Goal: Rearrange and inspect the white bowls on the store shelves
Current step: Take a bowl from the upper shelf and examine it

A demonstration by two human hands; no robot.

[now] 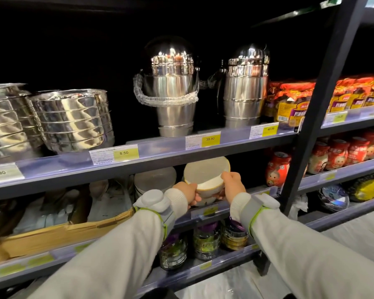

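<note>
A white bowl (205, 175) with a thin yellowish rim is tilted with its mouth facing me, held just under the second shelf. My left hand (189, 193) grips its lower left side and my right hand (232, 184) grips its right rim. More white bowls (205, 200) sit stacked beneath it, mostly hidden by my hands. To the left stands a second stack of white bowls (154, 180) on the same shelf. Both wrists wear grey bands over white sleeves.
The shelf edge (160, 154) with price tags runs just above the held bowl. Steel bowl stacks (71, 119) and steel buckets (173, 87) stand above. A cardboard box (58, 231) lies left, glass jars (205, 240) below, a black upright post (311, 117) and red jars (277, 169) right.
</note>
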